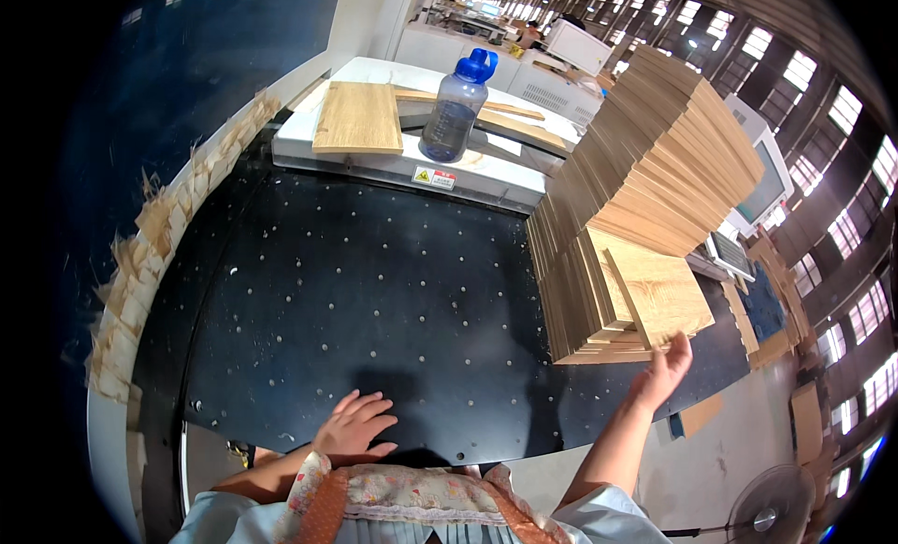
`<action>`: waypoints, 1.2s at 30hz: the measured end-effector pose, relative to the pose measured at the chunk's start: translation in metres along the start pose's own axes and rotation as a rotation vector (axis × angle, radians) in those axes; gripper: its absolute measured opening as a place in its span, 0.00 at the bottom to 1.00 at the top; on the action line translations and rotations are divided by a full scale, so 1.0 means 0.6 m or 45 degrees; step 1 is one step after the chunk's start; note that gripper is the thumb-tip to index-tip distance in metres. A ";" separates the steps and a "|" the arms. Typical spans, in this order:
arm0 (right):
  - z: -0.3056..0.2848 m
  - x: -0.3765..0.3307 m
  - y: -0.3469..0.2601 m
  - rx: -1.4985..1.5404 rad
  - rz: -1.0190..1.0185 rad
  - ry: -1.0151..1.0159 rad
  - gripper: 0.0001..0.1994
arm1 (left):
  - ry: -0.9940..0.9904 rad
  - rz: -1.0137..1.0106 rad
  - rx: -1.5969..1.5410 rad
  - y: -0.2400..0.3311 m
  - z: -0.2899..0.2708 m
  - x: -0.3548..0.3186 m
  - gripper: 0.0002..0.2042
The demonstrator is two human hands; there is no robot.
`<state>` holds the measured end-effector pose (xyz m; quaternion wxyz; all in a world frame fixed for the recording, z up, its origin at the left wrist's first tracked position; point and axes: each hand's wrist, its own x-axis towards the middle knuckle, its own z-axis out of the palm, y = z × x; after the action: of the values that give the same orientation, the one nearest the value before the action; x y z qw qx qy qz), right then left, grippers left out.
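My left hand (354, 426) lies flat, fingers spread, on the near edge of a black perforated table (355, 291) and holds nothing. My right hand (666, 366) reaches out to the right, fingers apart, touching the near corner of a light wooden panel (659, 296) that leans on a tall stack of wooden panels (645, 160). The stack stands on the table's right side, its upper boards fanned and tilted.
A blue translucent water bottle (456, 109) and a single wooden board (358, 116) rest on a white machine bed (477, 174) at the back. Wood offcuts (140, 263) line the left rim. A monitor (762, 184) and a floor fan (772, 511) are at the right.
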<state>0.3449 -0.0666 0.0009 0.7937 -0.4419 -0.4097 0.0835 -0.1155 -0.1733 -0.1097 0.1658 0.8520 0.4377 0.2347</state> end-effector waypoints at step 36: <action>0.203 -0.342 -0.078 0.829 1.252 -0.786 0.33 | 0.196 -0.353 -2.237 -0.102 -0.133 0.092 0.24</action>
<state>0.1126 -0.1190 -0.0484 0.6023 -0.2709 -0.3226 0.6780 -0.1721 -0.0874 -0.0587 0.7559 0.3389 0.2090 0.5197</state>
